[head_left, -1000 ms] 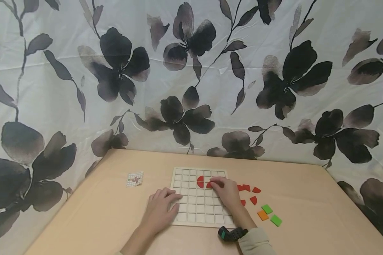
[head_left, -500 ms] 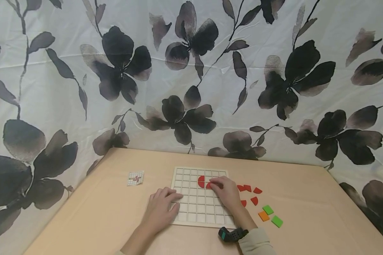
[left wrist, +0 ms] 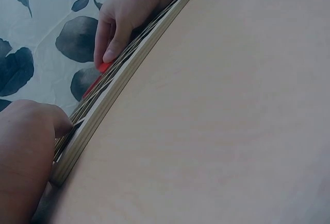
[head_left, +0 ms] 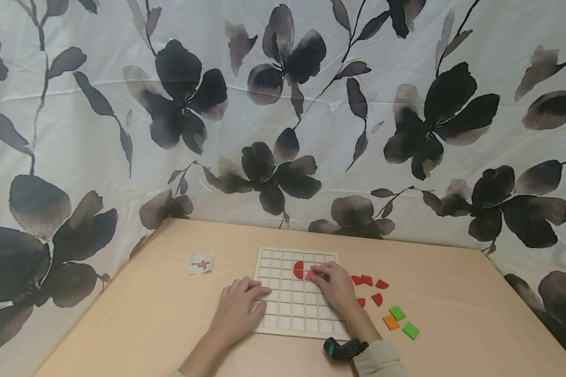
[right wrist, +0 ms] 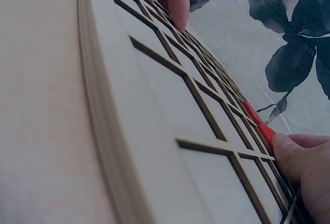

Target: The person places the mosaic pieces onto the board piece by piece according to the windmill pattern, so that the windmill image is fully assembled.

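A pale wooden grid board [head_left: 292, 317] lies on the table in front of me. My right hand [head_left: 336, 285] pinches a red quarter-circle tile [head_left: 308, 275] between thumb and fingertips, down at a cell in the upper part of the grid. Just left of it, two red quarter tiles [head_left: 298, 270] sit in the grid and together form a half disc. Over the board's left edge rests my left hand [head_left: 241, 309], its fingers loosely extended and holding nothing. In the right wrist view the thumb presses against the edge of the red tile [right wrist: 266, 133].
Several loose red quarter tiles [head_left: 377, 299] lie right of the board. Nearer to me are two green square tiles [head_left: 411, 330] and an orange square tile [head_left: 391, 322]. A small card [head_left: 201, 264] with a printed grid pattern lies at the left. A floral cloth [head_left: 264, 104] hangs behind the table.
Both hands stay in place on the board. The red tile under the right fingertips looks lighter now, and the head view has shifted slightly.
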`<state>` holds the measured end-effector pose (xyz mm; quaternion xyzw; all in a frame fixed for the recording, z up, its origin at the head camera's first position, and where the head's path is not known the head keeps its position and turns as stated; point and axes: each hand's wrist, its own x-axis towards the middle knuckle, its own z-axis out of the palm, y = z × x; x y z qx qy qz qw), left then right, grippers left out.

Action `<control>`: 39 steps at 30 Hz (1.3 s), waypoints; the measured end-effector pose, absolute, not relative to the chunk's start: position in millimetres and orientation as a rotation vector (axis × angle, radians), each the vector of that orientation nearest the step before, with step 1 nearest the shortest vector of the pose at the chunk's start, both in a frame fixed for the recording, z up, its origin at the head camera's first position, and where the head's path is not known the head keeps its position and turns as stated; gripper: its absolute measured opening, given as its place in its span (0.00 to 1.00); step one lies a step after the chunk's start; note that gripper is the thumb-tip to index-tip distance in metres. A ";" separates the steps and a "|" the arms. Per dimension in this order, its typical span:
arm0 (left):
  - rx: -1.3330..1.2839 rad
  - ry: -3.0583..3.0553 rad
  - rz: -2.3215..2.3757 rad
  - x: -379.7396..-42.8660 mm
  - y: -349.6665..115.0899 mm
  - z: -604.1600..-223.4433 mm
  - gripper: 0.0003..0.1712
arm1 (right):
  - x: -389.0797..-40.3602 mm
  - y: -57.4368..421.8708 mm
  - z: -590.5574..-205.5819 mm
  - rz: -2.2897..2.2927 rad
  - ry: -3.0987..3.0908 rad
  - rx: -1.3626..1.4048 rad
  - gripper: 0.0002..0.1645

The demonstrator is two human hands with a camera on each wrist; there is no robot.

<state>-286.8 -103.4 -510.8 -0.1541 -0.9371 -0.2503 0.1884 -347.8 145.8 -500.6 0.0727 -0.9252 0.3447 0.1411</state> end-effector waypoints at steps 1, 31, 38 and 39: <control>-0.435 -2.632 -0.701 -286.9 -103.4 -511.1 0.14 | -347.8 145.9 -500.7 0.997 -2.672 0.205 0.17; -0.403 -2.648 -0.699 -283.9 -102.7 -509.2 0.13 | -344.6 148.9 -497.6 1.060 -2.705 0.204 0.14; -0.394 -2.649 -0.700 -283.9 -99.6 -511.5 0.13 | -345.3 151.4 -500.0 1.053 -2.696 0.223 0.15; -0.389 -2.649 -0.702 -284.2 -99.0 -511.6 0.13 | -346.5 151.5 -500.2 1.046 -2.692 0.231 0.15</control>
